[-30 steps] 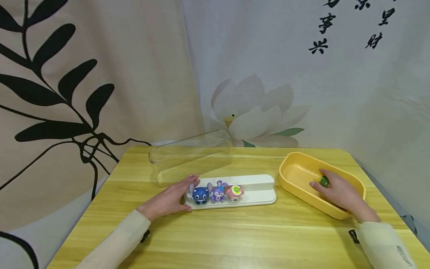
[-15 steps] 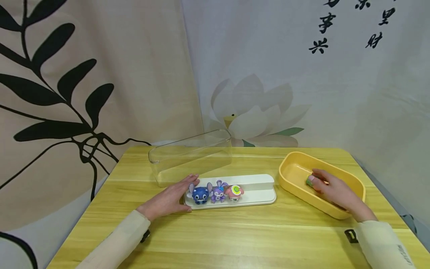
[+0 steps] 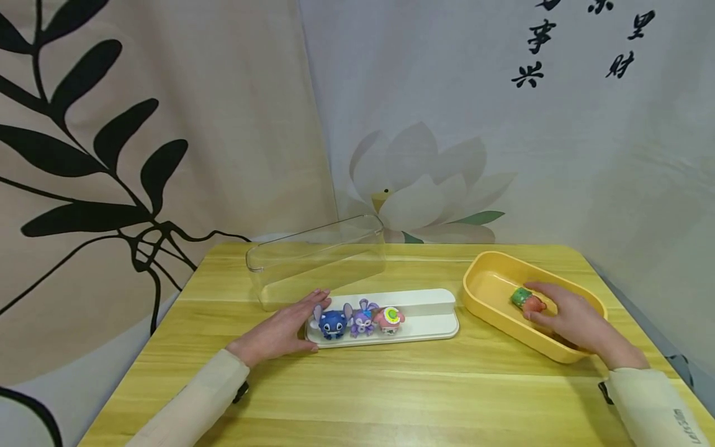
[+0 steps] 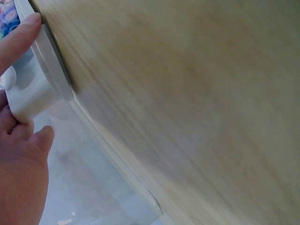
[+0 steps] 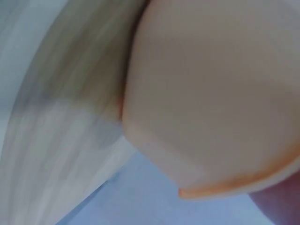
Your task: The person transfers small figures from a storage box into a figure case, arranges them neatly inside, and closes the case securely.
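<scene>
The left hand [image 3: 282, 332] grips the left end of a white display base [image 3: 430, 326], thumb at the front edge and fingers at the back. In the left wrist view, its fingers curl around the end of that base [image 4: 35, 91]. On the base stand a blue big-eared figurine [image 3: 333, 324], a purple rabbit-eared figurine [image 3: 364, 320] and a pink figurine with a yellow-green flower [image 3: 390, 320]. The right hand [image 3: 575, 316] reaches into a yellow tray [image 3: 491, 264], thumb and fingers spread either side of a green-and-pink figurine [image 3: 527, 300] lying there.
A transparent cover [image 3: 318, 261] stands behind the base at the back of the wooden table [image 3: 380, 397]. The right wrist view shows mostly the outer wall of the yellow tray [image 5: 211, 93]. A printed curtain [image 3: 251, 124] hangs behind.
The right hand has moved left, then back right within the yellow tray. The green-and-pink figurine, mostly covered by the fingers before, now shows more fully. The left hand stays in place.
</scene>
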Demonstrator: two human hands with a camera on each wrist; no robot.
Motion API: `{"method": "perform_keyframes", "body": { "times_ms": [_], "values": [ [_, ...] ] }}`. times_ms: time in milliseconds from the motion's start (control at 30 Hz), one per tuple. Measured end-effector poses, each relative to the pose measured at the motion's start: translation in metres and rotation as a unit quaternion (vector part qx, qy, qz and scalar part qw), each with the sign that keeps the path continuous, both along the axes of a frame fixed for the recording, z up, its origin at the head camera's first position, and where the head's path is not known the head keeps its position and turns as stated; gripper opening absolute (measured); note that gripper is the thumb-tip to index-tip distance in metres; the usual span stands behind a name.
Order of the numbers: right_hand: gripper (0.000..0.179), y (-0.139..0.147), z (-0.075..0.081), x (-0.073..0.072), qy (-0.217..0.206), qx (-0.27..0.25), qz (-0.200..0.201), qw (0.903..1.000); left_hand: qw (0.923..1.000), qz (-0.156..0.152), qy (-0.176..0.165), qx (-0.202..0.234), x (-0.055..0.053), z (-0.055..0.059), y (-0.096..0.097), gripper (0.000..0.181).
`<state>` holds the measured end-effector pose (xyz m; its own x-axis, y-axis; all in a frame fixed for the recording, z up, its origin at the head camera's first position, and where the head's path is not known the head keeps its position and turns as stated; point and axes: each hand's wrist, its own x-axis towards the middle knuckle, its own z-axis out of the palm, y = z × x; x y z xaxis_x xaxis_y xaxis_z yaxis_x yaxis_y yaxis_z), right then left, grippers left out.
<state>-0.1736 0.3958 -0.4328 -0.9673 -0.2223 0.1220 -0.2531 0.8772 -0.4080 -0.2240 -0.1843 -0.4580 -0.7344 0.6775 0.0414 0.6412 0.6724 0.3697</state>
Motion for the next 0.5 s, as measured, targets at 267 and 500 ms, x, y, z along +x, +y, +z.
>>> {"method": "perform_keyframes", "body": {
  "times_ms": [267,500],
  "values": [
    [0.05,0.002,-0.008,-0.004,0.03,0.02,0.044,0.9984,1.0,0.003,-0.008,0.002,0.002,0.001,-0.001,0.1],
    [0.047,0.003,-0.011,-0.009,0.038,0.026,0.062,0.997,0.9999,0.004,-0.009,-0.002,0.001,0.002,0.0,0.1]
  ]
}}
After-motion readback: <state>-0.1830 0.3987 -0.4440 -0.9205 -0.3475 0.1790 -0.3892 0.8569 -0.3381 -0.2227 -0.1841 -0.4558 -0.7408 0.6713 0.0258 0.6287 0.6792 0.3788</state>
